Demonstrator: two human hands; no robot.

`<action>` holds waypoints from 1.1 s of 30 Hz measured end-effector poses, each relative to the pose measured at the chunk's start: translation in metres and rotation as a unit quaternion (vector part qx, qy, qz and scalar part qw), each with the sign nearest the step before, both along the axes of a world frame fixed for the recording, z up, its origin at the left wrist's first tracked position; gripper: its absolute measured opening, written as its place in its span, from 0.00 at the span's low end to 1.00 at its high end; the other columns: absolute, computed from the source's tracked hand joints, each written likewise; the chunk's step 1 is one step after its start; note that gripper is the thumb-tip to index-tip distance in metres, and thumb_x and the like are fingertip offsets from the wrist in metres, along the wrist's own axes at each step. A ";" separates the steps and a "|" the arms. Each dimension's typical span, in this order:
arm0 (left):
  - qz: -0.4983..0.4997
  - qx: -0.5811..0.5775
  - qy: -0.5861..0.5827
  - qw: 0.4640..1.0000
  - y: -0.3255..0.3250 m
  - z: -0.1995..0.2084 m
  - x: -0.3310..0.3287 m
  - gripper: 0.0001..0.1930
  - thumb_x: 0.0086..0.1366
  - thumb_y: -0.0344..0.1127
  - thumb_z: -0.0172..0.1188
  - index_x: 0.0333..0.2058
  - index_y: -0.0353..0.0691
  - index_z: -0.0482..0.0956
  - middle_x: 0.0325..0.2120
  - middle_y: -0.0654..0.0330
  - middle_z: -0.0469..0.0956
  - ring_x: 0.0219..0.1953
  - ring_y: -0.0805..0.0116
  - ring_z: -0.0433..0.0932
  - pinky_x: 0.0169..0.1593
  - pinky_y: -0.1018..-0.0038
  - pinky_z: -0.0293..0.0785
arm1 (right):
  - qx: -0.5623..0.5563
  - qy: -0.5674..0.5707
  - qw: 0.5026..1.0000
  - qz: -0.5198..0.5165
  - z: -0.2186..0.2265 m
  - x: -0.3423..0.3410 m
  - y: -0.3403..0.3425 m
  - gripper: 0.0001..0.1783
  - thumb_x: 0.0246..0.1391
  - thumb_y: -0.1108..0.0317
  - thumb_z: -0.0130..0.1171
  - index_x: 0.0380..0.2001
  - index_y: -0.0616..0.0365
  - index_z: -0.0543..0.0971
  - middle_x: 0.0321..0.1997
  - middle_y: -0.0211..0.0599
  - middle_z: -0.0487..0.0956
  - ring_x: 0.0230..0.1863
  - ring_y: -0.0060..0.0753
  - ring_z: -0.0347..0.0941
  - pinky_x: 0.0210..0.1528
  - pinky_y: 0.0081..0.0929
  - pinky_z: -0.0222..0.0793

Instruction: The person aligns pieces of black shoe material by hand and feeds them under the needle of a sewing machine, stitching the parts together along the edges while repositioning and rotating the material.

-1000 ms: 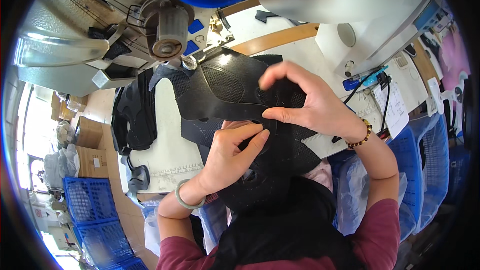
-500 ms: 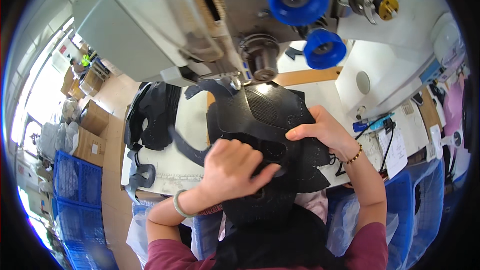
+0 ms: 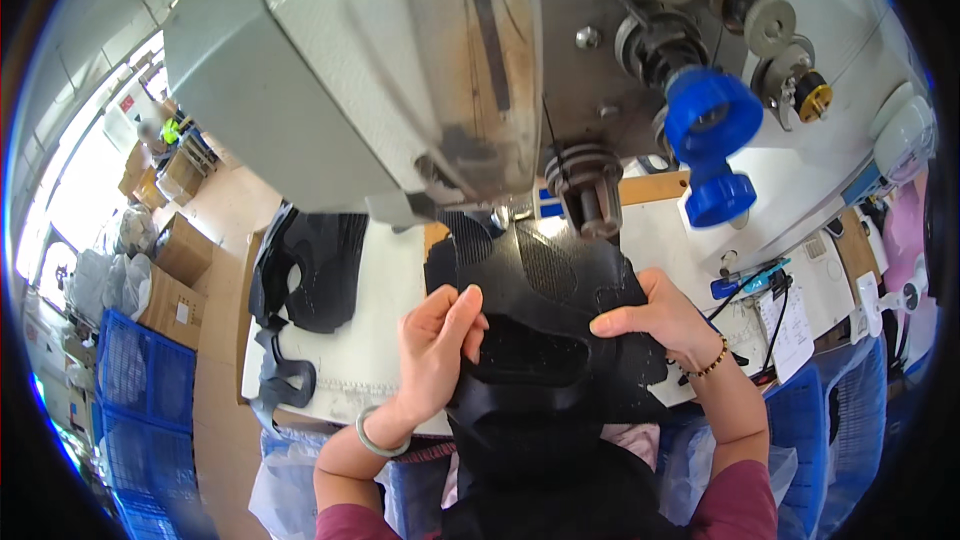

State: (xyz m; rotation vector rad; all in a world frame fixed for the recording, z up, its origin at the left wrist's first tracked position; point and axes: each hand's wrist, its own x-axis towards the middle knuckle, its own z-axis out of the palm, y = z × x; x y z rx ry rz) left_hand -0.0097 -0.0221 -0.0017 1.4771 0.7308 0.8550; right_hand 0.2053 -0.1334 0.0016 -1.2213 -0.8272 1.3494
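A black shoe-upper piece (image 3: 520,285) with perforated patches and a wide dark opening lies beneath the head of a sewing machine (image 3: 400,70). At the left of that opening, my left hand (image 3: 437,345) pinches the edge of the upper between thumb and fingers. My right hand (image 3: 665,320) grips its right edge, thumb on top and fingers underneath. The lower part of the upper hangs toward my lap. Behind the machine head, the stitching spot is mostly hidden; a lamp glow shows on the upper just in front of it.
Stacked black cut pieces (image 3: 315,275) lie left on the white table (image 3: 395,310), with a curved black strip (image 3: 288,380) below them. Blue knobs (image 3: 712,115) jut from the machine. Papers (image 3: 788,330) and a cable are at right. Blue crates (image 3: 150,370) and cartons (image 3: 170,300) stand left.
My left hand has moved up and left from the lower middle, from a loose fist to a pinch. The loose curved strip no longer sticks out left. The view has shifted, with the machine looming larger.
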 end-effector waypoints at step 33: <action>0.018 0.042 -0.001 0.999 0.035 0.013 0.016 0.18 0.65 0.35 0.52 0.16 0.35 0.69 0.07 0.68 0.61 0.09 0.83 0.57 0.15 0.84 0.54 | 0.087 -0.023 0.994 -0.055 0.014 -0.009 0.023 0.06 0.40 0.74 0.67 0.23 0.59 0.79 0.24 0.24 0.76 0.26 0.14 0.70 0.30 0.15 0.65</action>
